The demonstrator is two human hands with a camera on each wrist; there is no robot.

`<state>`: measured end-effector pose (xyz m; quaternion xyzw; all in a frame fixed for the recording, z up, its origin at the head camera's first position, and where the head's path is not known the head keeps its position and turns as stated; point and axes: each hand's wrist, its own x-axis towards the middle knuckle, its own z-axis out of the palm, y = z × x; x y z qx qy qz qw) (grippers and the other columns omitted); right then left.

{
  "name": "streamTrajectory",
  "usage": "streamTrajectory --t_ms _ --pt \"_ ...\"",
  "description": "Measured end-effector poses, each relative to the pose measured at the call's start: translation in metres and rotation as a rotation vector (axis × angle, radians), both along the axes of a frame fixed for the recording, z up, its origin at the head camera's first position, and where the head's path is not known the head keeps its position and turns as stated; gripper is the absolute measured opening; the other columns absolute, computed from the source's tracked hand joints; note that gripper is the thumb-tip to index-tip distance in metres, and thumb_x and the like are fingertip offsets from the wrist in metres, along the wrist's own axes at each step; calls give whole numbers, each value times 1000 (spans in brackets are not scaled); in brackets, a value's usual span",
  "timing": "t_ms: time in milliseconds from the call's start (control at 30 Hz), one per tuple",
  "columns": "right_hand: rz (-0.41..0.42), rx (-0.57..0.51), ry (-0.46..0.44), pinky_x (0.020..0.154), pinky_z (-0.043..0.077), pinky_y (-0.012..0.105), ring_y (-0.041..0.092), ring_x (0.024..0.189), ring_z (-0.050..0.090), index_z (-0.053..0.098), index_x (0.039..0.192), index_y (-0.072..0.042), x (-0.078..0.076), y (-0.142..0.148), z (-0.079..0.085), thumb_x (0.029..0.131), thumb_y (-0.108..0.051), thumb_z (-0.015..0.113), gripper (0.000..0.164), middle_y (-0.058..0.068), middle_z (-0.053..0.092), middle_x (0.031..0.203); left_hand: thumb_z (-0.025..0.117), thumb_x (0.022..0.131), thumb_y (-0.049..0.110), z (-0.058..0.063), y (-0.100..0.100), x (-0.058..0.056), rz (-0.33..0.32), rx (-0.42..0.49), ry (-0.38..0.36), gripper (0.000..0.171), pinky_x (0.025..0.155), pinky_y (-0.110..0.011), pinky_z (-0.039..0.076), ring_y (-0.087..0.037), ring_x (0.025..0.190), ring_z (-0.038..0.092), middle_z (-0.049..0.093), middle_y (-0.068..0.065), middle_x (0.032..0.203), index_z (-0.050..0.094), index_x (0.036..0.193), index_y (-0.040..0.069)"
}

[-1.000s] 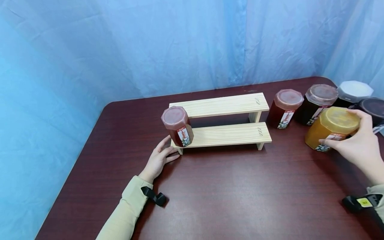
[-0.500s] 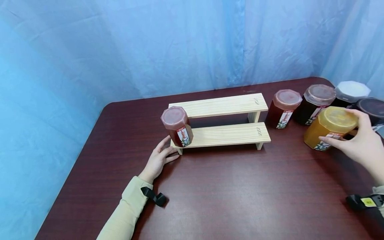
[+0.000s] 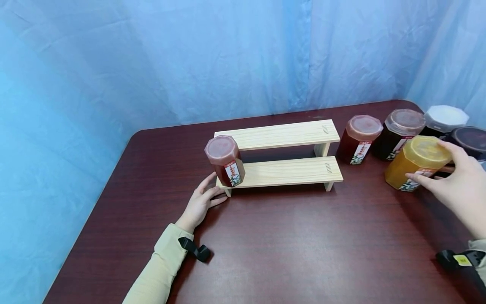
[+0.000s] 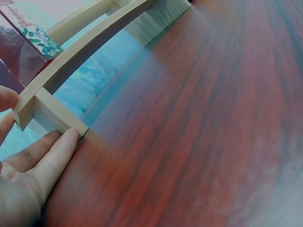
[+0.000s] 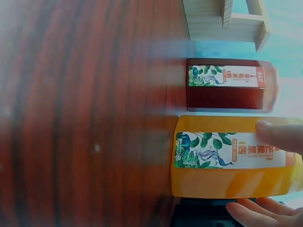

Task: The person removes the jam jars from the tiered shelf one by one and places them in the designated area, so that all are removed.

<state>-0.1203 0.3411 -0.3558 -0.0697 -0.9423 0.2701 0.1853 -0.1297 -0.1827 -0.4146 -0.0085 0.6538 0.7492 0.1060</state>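
Observation:
My right hand [image 3: 455, 181] holds a yellow jam jar [image 3: 421, 158] at the table's right side. In the right wrist view, its thumb lies over one side of the jar and its other fingers are at the opposite side. The jar appears to stand upright on the table. My left hand [image 3: 199, 202] touches the left end of a two-tier wooden shelf [image 3: 288, 171], with fingertips against the board's end and its leg [image 4: 59, 111]. On the lower tier's left end stands a red jam jar [image 3: 224, 160].
Right of the shelf stand another red jar [image 3: 358, 139] and a dark jar with a pinkish lid [image 3: 398, 133]. Farther right are a white-lidded jar [image 3: 446, 116] and a dark-lidded one [image 3: 471, 139], partly behind my right hand. Blue curtains [image 3: 228, 59] hang behind the table [image 3: 265, 253].
My right hand shifts very slightly around the yellow jam jar, which stays in place. The left hand keeps touching the shelf's left end.

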Motion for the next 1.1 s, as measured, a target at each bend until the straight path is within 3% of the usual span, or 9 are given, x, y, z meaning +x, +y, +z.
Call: streamTrajectory --t_ms 167,333,667,733,833,900,967,1033,1100 --pt "27 -38 -6 52 24 -7 12 76 58 29 146 0 -7 3 0 72 -5 80 90 38 43 124 41 97 7 0 0 0 -5 -1 3 57 94 -43 51 -16 102 60 40 -26 134 23 150 10" --pt "42 -49 -45 52 23 -8 55 98 48 24 148 -1 -10 1 1 77 -5 76 89 39 39 129 42 97 7 1 0 0 0 4 2 56 93 -43 52 -15 102 60 41 -25 134 23 150 11" --pt "59 -30 -11 54 23 -9 53 92 50 26 148 -2 -12 3 -1 74 0 77 90 39 43 126 42 96 8 -1 -1 0 -2 1 10 57 92 -42 52 -14 101 61 41 -26 133 23 150 10" --pt "59 -29 -9 54 23 -9 26 81 60 27 148 -4 -12 4 -1 74 -1 78 90 38 44 125 42 96 8 -1 -1 0 -3 3 11 57 92 -42 52 -14 101 61 42 -25 133 23 150 11" --pt "61 -28 -9 55 23 -9 25 81 59 27 148 -5 -12 4 -1 74 -2 77 90 37 44 127 42 97 7 0 -1 0 0 8 6 56 93 -42 52 -14 100 61 42 -25 132 23 150 11" --pt "65 -36 -7 55 24 -9 -5 74 52 27 148 -6 -12 4 0 74 -2 78 90 37 44 127 41 97 7 1 0 1 3 13 2 56 93 -42 52 -13 100 61 42 -24 132 24 150 12" --pt "66 -33 -6 56 23 -9 7 78 57 28 148 -6 -12 3 0 74 -2 78 90 37 44 128 41 97 7 1 0 1 2 10 1 56 93 -42 52 -13 100 61 41 -25 132 23 150 12" --pt "68 -37 4 56 24 -9 -17 72 43 29 148 -6 -12 5 -1 72 -2 79 91 36 45 127 41 97 7 1 -1 1 -1 4 1 57 93 -42 52 -14 101 60 41 -25 133 23 150 11" --pt "64 -32 7 64 36 -6 -6 77 52 29 148 -7 -14 8 -4 73 -4 79 91 36 44 129 41 97 7 0 -1 0 -4 -1 0 57 93 -42 52 -15 102 60 40 -25 134 22 150 11"
